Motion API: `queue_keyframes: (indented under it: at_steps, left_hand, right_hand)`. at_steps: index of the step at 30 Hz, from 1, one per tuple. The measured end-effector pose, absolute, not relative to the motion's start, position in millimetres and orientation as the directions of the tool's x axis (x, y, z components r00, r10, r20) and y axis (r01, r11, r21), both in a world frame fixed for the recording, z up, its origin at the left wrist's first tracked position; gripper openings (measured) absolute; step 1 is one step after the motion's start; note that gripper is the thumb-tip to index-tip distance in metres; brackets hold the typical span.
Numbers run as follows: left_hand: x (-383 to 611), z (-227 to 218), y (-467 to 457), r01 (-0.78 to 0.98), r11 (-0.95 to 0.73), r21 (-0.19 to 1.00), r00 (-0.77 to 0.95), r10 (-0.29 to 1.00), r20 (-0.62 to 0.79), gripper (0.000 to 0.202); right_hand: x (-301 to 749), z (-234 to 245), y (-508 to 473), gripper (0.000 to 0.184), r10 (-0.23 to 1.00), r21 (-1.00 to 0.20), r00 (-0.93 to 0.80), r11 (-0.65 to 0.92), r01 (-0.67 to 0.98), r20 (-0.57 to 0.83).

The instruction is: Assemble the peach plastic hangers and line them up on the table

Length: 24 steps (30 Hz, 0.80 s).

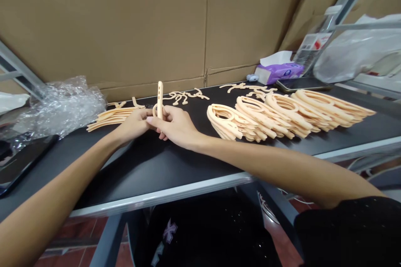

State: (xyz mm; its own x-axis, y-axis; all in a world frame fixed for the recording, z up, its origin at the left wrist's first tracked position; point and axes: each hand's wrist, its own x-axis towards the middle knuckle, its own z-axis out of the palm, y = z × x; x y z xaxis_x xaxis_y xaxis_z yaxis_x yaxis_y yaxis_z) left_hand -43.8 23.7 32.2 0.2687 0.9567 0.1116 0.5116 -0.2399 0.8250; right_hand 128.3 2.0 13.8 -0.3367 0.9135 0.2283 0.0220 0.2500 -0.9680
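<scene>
From the purple pack, at two o'clock from the hands, a white tissue is let out; the contents of the bottle behind cannot be made out. Looped peach pieces are stacked at three o'clock on the worktop. Curved strips at nine are partly hidden by the left hand. A slotted piece is pinched upright between it and the right hand.
</scene>
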Motion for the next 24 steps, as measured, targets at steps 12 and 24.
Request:
queue_keyframes:
  at_steps: [12, 24]
  left_hand:
    - [-37.9, 31.9, 18.8, 0.240, -0.115, 0.964, 0.313, 0.949, 0.035, 0.025]
    - [-41.3, 38.3, 20.1, 0.276, -0.254, 0.927, 0.113, 0.966, 0.231, 0.035]
  right_hand:
    - [130.5, 12.5, 3.6, 0.042, 0.919, -0.954, -0.316, 0.282, 0.105, 0.237]
    - [131.2, 14.7, -1.0, 0.029, 0.894, -0.836, -0.220, 0.445, 0.322, 0.391]
